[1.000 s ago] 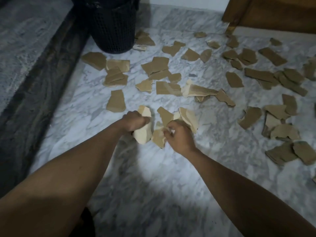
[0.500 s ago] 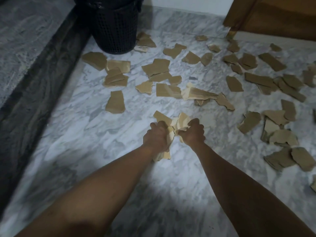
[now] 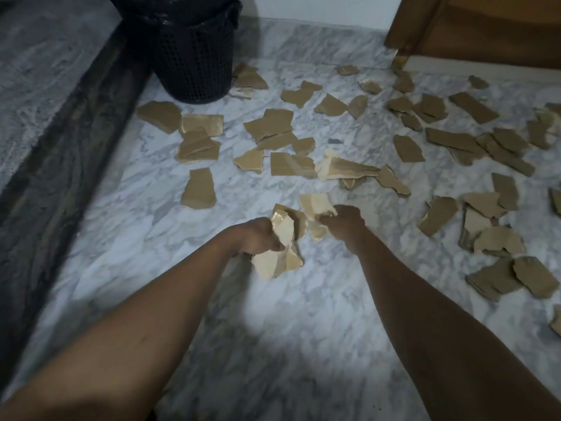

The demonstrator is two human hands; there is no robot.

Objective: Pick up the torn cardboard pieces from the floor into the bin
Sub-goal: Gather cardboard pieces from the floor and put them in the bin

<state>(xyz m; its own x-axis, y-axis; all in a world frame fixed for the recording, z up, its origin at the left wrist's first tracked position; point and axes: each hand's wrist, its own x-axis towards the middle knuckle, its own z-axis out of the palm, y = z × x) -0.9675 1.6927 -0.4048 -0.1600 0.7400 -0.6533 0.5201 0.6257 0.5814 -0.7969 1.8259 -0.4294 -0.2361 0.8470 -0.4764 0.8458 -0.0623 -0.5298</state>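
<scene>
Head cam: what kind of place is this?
Probably a room in a home: marble floor, a wooden door at top right, and a black mesh bin against the wall.

No readable text, labels, brand names, numbers or signs appear anywhere: the torn cardboard pieces [image 3: 282,170], the black bin [image 3: 194,56] and the marble floor [image 3: 303,314] all show plain, unprinted surfaces.
</scene>
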